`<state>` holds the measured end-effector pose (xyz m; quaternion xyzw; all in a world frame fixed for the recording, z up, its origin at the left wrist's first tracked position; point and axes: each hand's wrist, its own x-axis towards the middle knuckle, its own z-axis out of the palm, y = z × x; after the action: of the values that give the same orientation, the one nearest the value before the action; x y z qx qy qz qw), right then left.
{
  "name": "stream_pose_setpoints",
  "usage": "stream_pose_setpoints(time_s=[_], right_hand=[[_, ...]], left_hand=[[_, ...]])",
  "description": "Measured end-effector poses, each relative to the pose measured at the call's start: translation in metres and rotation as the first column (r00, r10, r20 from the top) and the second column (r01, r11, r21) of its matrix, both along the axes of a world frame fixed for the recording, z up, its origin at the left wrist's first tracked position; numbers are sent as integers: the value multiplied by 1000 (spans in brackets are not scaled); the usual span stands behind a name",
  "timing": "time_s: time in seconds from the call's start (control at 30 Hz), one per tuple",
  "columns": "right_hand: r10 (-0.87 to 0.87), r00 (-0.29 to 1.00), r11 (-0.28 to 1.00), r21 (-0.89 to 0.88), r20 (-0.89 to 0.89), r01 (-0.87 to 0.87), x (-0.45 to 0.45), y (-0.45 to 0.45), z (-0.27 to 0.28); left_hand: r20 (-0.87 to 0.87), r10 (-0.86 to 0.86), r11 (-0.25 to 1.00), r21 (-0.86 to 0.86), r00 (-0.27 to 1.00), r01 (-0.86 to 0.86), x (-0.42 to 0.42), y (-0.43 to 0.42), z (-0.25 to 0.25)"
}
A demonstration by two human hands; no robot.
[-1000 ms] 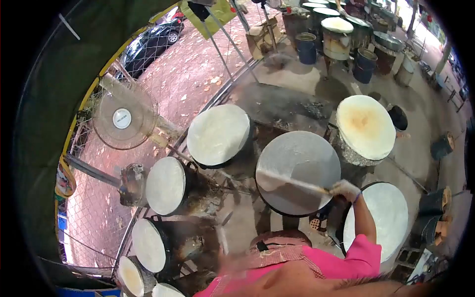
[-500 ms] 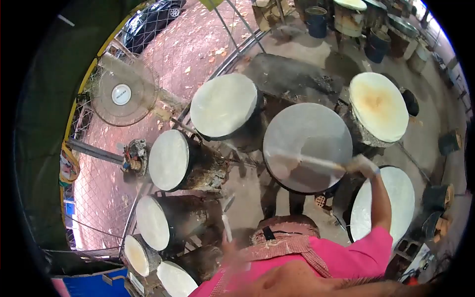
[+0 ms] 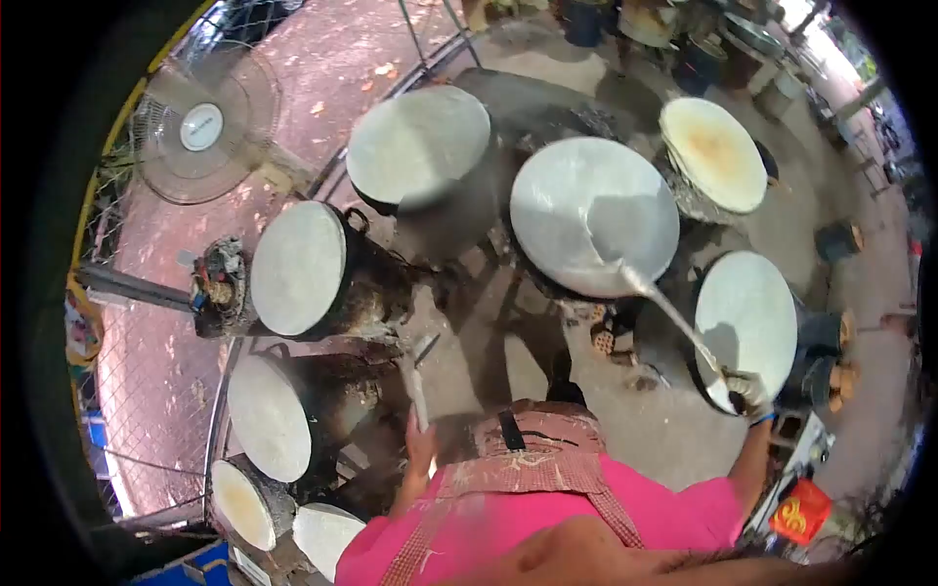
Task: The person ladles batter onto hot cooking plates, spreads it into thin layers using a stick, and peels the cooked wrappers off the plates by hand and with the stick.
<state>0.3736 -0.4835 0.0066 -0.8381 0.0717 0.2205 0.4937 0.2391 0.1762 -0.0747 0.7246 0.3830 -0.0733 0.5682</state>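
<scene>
My right hand (image 3: 750,393) is closed around a long-handled tool (image 3: 681,327), off to the right beside a white-coated pan (image 3: 747,313). The tool slants up and left to the near rim of the large round pan (image 3: 557,195) in the middle; I cannot make out the shape of its head. Whitish wet coating and a shadow lie on that pan. Low at left, my left hand (image 3: 420,449) grips a knife-like spatula (image 3: 418,381) upright, with a pale handle and narrow grey blade. It is nearest to a white-coated pan (image 3: 269,415).
More white-coated pans stand around me, including a far-left pan (image 3: 415,142), a left pan (image 3: 298,269) and one browned in the middle (image 3: 713,151). A fan (image 3: 200,127) stands by the wire fence. Dark buckets (image 3: 838,241) line the right side.
My right hand has swung from over the middle pan down and right, drawing the tool toward its near rim. The pan looks whiter. My left hand shows more clearly; the view has shifted.
</scene>
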Motion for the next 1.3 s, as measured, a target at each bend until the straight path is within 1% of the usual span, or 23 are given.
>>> stream_pose_setpoints(time_s=[0.03,0.07,0.1,0.13,0.17,0.23,0.27,0.3,0.43,0.5,0.57,0.63,0.67,0.73,0.8,0.9,0.97,1.03,1.07,1.1,1.13,1.2,1.3], right_hand=[[-167,985,986,15,-38,168,-22,35,-19],[-340,938,939,35,-67,343,-46,71,-39],[-503,860,859,59,-84,508,-69,106,-59],[-567,822,822,34,-41,569,-50,203,-14],[-576,817,806,141,-40,575,-46,222,-105],[-419,854,899,9,308,438,-9,313,-112],[-153,884,857,-387,443,342,6,323,-144],[-120,878,832,-436,463,344,0,321,-154],[-194,939,764,-557,283,326,-32,264,-71],[-459,825,802,-248,329,544,-18,266,-85],[-456,743,808,-122,489,577,9,297,-86],[-217,893,832,-403,394,380,31,339,-79],[-175,887,854,-382,427,352,31,328,-97],[-257,910,891,-286,326,353,11,296,-92],[-226,934,758,-551,278,348,4,256,-41],[-389,747,761,-269,539,590,40,250,-34],[-269,802,850,-259,533,458,73,272,-91],[141,940,726,-678,312,116,49,298,-80],[-54,911,873,-422,409,242,25,290,-82],[-98,900,846,-441,425,300,15,264,-105],[-288,945,744,-585,154,322,29,247,-76],[-281,903,778,-474,325,412,34,208,-43],[-440,725,767,-199,530,610,87,228,-36]], left_hand=[[49,-101,990,106,994,96,-14,29,-39],[44,-95,994,67,994,92,-6,21,-12],[-109,12,993,-112,994,-24,5,18,23],[-80,56,979,-190,995,-70,0,29,14],[-67,50,977,-204,996,-63,0,33,18],[-2,26,968,-251,1000,-26,-3,35,35],[36,16,945,-328,999,-3,-6,40,42],[-37,64,957,-281,997,-72,-8,41,47],[34,88,884,-463,996,-62,-22,50,72],[44,142,783,-617,989,-84,-32,47,73],[-2,121,298,-954,993,-38,-47,85,5],[114,30,154,-982,993,108,-46,81,-25],[218,-69,312,-922,974,228,-42,81,-22],[82,65,-149,-985,994,91,-43,82,-5],[193,-15,-201,-962,981,187,-33,66,30],[163,-35,-260,-954,986,148,-22,60,35],[91,-13,-283,-955,996,84,-20,44,22],[60,4,-265,-962,998,59,-7,42,18],[141,-86,-287,-951,986,111,-2,39,27],[148,-113,-253,-961,982,116,2,36,31],[159,-137,-219,-967,978,127,5,33,32],[54,-87,-141,-989,995,41,-6,44,8],[-84,-148,-369,-920,985,-134,6,27,10]])
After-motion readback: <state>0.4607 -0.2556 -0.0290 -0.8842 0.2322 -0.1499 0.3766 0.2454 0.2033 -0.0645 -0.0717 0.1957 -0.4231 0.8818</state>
